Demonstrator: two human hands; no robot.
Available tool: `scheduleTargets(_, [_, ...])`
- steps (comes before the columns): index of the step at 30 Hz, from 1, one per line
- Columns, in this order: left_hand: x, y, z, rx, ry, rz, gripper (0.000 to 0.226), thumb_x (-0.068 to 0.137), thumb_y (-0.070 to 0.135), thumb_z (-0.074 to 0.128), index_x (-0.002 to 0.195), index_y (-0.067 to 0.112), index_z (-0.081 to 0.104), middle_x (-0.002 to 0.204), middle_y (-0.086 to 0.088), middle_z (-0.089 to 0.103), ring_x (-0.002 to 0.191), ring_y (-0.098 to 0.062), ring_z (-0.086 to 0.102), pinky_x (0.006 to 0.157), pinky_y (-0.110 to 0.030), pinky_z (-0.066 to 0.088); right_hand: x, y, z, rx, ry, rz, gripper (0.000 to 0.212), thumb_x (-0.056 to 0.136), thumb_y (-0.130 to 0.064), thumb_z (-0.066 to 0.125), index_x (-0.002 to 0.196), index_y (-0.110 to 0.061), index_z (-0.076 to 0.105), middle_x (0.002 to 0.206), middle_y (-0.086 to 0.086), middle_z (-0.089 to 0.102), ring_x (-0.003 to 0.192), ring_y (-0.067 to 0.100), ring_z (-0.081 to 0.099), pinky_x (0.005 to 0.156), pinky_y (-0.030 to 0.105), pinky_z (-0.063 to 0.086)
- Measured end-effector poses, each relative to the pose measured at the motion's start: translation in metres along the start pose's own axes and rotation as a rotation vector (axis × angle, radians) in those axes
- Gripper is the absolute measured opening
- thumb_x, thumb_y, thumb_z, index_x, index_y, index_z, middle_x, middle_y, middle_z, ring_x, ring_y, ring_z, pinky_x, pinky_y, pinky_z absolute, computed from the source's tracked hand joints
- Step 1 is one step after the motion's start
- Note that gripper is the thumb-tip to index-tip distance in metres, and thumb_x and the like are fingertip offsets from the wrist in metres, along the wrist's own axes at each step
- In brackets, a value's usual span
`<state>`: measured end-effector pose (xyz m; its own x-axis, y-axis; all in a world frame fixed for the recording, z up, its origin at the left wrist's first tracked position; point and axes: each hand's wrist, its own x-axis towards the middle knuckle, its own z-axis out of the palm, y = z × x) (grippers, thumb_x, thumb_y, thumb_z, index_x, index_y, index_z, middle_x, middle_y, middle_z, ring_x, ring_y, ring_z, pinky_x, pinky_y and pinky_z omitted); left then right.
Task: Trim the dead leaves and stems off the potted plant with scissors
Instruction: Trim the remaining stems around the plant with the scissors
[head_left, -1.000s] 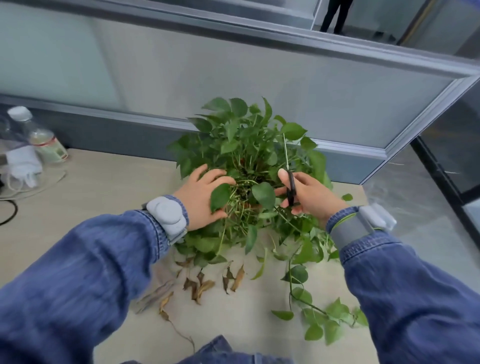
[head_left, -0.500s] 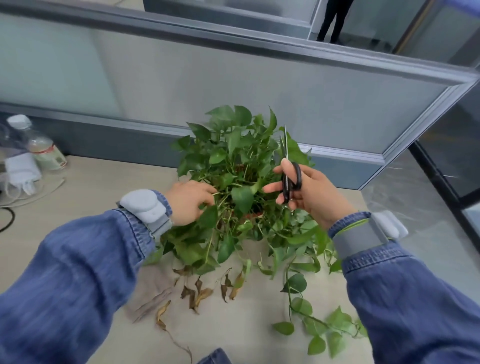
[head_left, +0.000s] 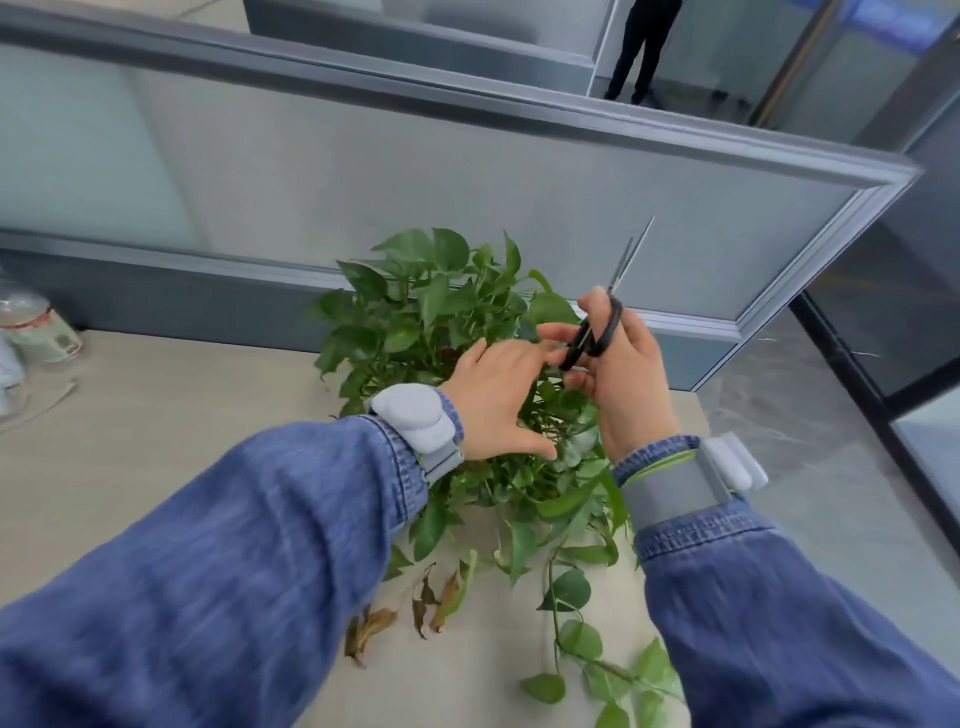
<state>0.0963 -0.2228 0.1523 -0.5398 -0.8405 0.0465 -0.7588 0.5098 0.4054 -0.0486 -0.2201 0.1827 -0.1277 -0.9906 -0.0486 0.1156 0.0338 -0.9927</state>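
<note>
Scissors (head_left: 605, 317) stay gripped in my right hand (head_left: 626, 384), blades up; my open left hand (head_left: 493, 395) should part the plant (head_left: 441, 322) leaves before I cut low.

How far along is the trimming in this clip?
Partly done: brown dead leaves already lie on the desk in front of the potted plant. The right hand holds the scissors, blades up and clear of the foliage; the left hand reaches into it. No cut is underway.

No readable text; bottle (head_left: 39, 327) label too blurred.
</note>
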Motion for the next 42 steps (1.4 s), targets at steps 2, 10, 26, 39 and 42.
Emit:
scheduleTargets(2, [0.01, -0.007, 0.007, 0.16, 0.015, -0.049, 0.085, 0.076, 0.055, 0.066, 0.145, 0.028, 0.025, 0.126, 0.001, 0.052, 0.124, -0.024, 0.042, 0.106, -0.048, 0.029, 0.002, 0.001, -0.004, 0.006, 0.003, 0.016, 0.032, 0.096, -0.05, 0.056, 0.108, -0.02, 0.06, 0.092, 0.011, 0.078, 0.068, 0.016, 0.066, 0.05, 0.021, 0.046])
scheduleTargets(10, [-0.003, -0.052, -0.008, -0.655, 0.424, -0.429, 0.03, 0.087, 0.006, 0.066, 0.117, 0.009, 0.061, 0.106, -0.005, 0.067, 0.095, -0.019, 0.063, 0.086, -0.012, 0.041, 0.012, 0.012, -0.013, 0.034, -0.039, 0.096, 0.031, 0.099, -0.045, 0.055, 0.109, -0.016, 0.059, 0.092, 0.014, 0.077, 0.057, 0.015, 0.063, 0.046, 0.02, 0.043])
scheduleTargets(26, [-0.008, -0.051, -0.006, -1.086, 0.45, -0.589, 0.024, 0.086, 0.01, 0.068, 0.107, -0.001, 0.066, 0.09, -0.007, 0.072, 0.081, -0.022, 0.067, 0.08, -0.036, 0.054, 0.012, 0.034, -0.002, -0.286, -0.036, 0.19, 0.035, 0.093, -0.052, 0.061, 0.11, -0.022, 0.062, 0.087, 0.0, 0.074, 0.067, 0.013, 0.064, 0.047, 0.023, 0.05])
scheduleTargets(39, [-0.012, 0.049, -0.031, 0.084, 0.409, 0.355, 0.018, 0.079, 0.007, 0.044, 0.083, 0.009, 0.061, 0.085, -0.006, 0.06, 0.081, -0.025, 0.054, 0.075, -0.038, 0.041, 0.002, 0.049, -0.012, -0.365, -0.021, 0.208, 0.016, 0.087, -0.031, 0.053, 0.097, -0.019, 0.057, 0.095, 0.005, 0.065, 0.099, 0.034, 0.064, 0.09, 0.048, 0.054])
scheduleTargets(42, [-0.005, 0.036, -0.014, 0.305, 0.028, 0.109, 0.019, 0.093, 0.021, 0.036, 0.095, 0.017, 0.055, 0.092, -0.002, 0.062, 0.086, -0.025, 0.057, 0.085, -0.036, 0.039, 0.0, 0.049, -0.026, -0.35, 0.075, 0.287, 0.019, 0.094, -0.03, 0.054, 0.103, -0.014, 0.058, 0.089, 0.005, 0.063, 0.084, 0.028, 0.066, 0.074, 0.046, 0.061])
